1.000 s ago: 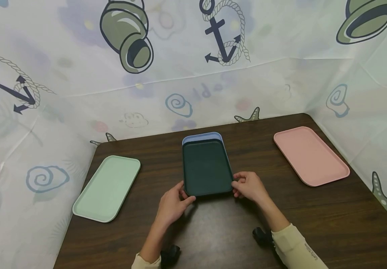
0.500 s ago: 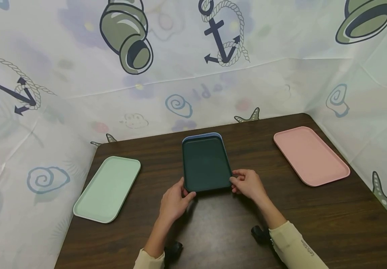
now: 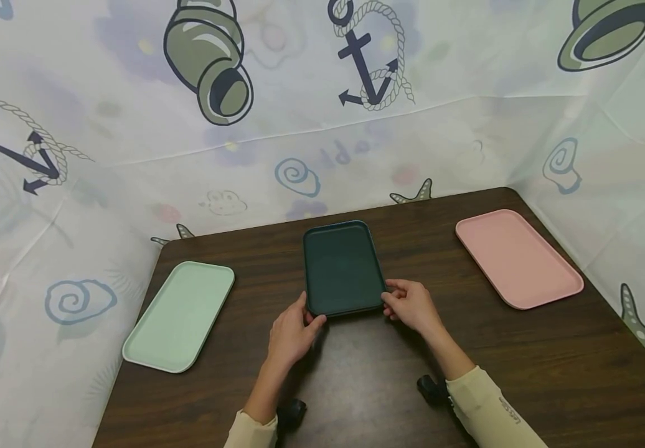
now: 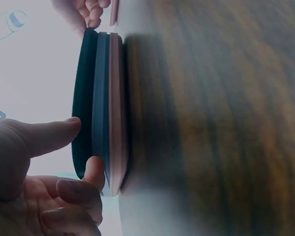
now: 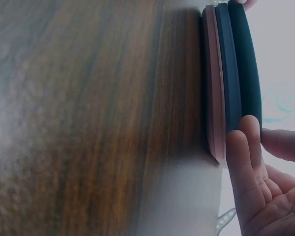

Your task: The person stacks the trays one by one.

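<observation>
In the head view a dark green tray (image 3: pixel 345 267) lies at the middle of the table, covering the trays under it. Its near left corner is held by my left hand (image 3: pixel 292 333), thumb at the rim. At the near right corner my right hand (image 3: pixel 413 306) pinches the same tray between thumb and fingers. Seen edge-on in the left wrist view, a blue tray (image 4: pixel 100 93) lies under the dark green one, with a pink tray (image 4: pixel 117 108) below. From the right wrist, fingertips (image 5: pixel 249 129) overlap the blue and dark green edges.
A mint green tray (image 3: pixel 181 314) lies on the left of the brown wooden table (image 3: pixel 356 386). Another pink tray (image 3: pixel 518 258) lies at the right, near the table's edge. Patterned cloth (image 3: pixel 300 143) hangs behind the table and along both sides.
Both hands have slid the dark green tray away from me. The blue strip that showed beyond its far edge is now covered. The mint and right-hand pink trays have stayed put.
</observation>
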{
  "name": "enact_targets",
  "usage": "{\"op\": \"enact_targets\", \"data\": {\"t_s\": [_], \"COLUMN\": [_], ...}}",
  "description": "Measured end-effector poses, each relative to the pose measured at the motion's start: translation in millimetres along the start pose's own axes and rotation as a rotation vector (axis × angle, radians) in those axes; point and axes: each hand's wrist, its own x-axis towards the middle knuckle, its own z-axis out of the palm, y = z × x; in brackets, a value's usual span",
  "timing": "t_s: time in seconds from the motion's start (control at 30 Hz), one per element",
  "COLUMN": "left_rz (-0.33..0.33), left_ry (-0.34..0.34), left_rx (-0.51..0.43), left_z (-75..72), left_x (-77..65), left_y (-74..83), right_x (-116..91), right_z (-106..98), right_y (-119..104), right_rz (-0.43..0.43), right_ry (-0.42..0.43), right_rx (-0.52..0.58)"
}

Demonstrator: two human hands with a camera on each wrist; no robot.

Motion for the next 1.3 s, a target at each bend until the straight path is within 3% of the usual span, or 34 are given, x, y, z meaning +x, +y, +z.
{"op": "enact_targets", "data": {"t_s": [0.33, 0.77, 1.07, 1.3], "left_rz": [-0.029, 0.017, 0.017, -0.01], "left_ry": [-0.013, -0.027, -0.027, -0.074], "left_rx": [-0.018, -0.047, -0.095, -0.086], "left_z": [3.3, 5.9, 7.2, 11.5], "left_x": [1.7, 0.8, -15.5, -31.9], "left_y": [-0.1, -2.0, -3.4, -1.7], "right_x": [1.3, -0.8, -3.1, -7.7], "right_z": [1.1, 0.5, -2.4, -7.8], "right_y": [0.4, 2.2, 3.6, 9.4], "right_rz": [0.006, 0.009, -0.006, -0.012], "right_ry": [0.006, -0.024, -0.058, -0.081], "right_rx": [0.005, -0.001, -0.016, -0.008]}}
